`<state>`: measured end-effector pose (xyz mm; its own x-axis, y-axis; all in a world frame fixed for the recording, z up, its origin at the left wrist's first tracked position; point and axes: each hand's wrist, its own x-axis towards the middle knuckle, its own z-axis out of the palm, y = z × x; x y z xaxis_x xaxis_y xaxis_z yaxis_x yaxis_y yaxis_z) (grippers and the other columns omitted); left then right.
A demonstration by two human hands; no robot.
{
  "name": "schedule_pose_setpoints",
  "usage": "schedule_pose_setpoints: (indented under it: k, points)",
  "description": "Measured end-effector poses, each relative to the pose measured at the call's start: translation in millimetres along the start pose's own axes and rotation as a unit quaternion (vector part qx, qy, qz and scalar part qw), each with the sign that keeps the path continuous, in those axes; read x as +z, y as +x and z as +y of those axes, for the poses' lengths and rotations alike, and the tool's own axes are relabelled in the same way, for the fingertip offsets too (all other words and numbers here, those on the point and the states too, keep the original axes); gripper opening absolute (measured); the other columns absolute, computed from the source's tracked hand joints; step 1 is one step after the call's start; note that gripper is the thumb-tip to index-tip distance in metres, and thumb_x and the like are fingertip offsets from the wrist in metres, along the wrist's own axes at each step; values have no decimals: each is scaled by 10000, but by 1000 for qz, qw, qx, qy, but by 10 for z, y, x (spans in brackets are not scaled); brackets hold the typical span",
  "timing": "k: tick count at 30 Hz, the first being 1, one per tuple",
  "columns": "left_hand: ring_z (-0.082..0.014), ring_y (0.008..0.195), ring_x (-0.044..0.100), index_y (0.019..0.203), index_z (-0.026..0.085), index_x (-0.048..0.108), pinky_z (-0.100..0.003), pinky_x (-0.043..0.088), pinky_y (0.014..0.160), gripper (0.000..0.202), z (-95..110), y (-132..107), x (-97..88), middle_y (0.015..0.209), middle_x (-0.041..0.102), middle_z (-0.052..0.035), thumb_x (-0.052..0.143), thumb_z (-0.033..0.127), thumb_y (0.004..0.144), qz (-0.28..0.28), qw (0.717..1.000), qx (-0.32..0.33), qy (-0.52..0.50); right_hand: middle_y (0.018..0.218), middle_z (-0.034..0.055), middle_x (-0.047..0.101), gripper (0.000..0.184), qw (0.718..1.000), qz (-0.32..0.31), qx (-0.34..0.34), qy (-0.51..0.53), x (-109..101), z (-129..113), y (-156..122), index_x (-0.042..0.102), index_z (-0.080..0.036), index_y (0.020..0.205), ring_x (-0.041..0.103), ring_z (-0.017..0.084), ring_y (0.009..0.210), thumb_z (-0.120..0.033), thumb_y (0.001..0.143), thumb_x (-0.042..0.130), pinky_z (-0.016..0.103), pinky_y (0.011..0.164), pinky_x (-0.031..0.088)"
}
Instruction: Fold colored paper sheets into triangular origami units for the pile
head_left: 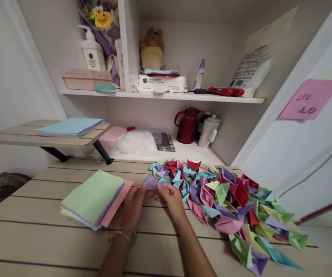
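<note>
Both my hands meet at the middle of the wooden table (39, 231). My left hand (133, 204) and my right hand (170, 198) pinch a folded purple paper piece (152, 182) between their fingertips, just above the tabletop. A stack of coloured paper sheets (95, 198), green on top, lies just left of my left hand. To the right of my right hand spreads a large heap of folded paper boats (226, 204) in pink, blue, green, purple, red and yellow.
A raised side shelf (15, 138) holds a stack of blue paper (69, 127). Behind the table stand a red jug (186, 125), a white mug (209, 130) and a plastic bag (137, 143). A wall shelf (163, 96) carries bottles and boxes. A pink note (310, 99) sticks on the right panel.
</note>
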<state>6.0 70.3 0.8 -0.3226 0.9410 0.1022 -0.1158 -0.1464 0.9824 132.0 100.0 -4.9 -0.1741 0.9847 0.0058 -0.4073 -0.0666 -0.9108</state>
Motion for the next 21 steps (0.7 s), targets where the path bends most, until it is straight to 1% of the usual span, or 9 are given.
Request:
schedule_pose_setpoints:
  k: [2,4,6,8,10,14,18,21]
  points:
    - [-230,780,612,761,126,657,-331,469,732,277,-6,4,-12,747,684,-64,630,385,665,1,1000,0,22,574,6,646,399,1000,0,4,3,-17,-6,-3,610,-151,775,639,172,536,-460,557,738,238,491,484]
    - [-229,792,613,773,126,668,-324,464,732,275,0,7,-20,788,692,-68,630,376,664,-1,999,2,36,617,17,660,416,1000,-19,16,-4,-31,-17,-17,615,-149,796,647,179,558,-438,534,758,242,498,492]
    - [-228,796,613,794,128,677,-314,464,718,286,11,9,-23,799,695,-66,628,378,664,2,999,8,43,636,27,665,405,999,-41,27,-22,-36,-29,-35,624,-140,781,649,179,563,-422,528,766,233,487,493]
    - [-228,791,615,796,129,680,-308,464,708,288,20,9,-21,786,697,-62,624,380,666,6,999,13,50,639,37,663,391,998,-46,31,-37,-29,-36,-47,629,-128,752,650,182,560,-438,547,751,229,469,493]
    - [-226,792,615,796,132,684,-306,462,714,282,25,7,-18,794,699,-61,624,376,669,13,998,12,59,643,48,664,390,998,-33,27,-38,-16,-36,-46,625,-122,739,649,184,552,-457,570,731,229,455,493]
    - [-224,805,616,829,147,698,-303,455,739,280,49,-6,-16,848,706,-57,652,351,642,50,996,11,71,630,40,661,396,1000,14,14,-23,1,-14,-18,612,-134,765,648,187,555,-456,568,732,235,452,497]
    - [-227,762,620,761,161,716,-308,458,728,217,95,-34,-12,775,717,-36,669,313,614,69,994,18,84,621,27,649,385,1000,25,3,-6,-14,7,4,604,-140,766,650,189,594,-453,578,726,242,482,508]
    - [-230,739,620,699,186,722,-319,461,727,149,110,-49,-8,731,716,-26,671,291,605,68,991,34,107,688,39,663,361,999,34,0,23,-29,1,7,600,-140,753,647,172,631,-441,593,719,261,564,527]
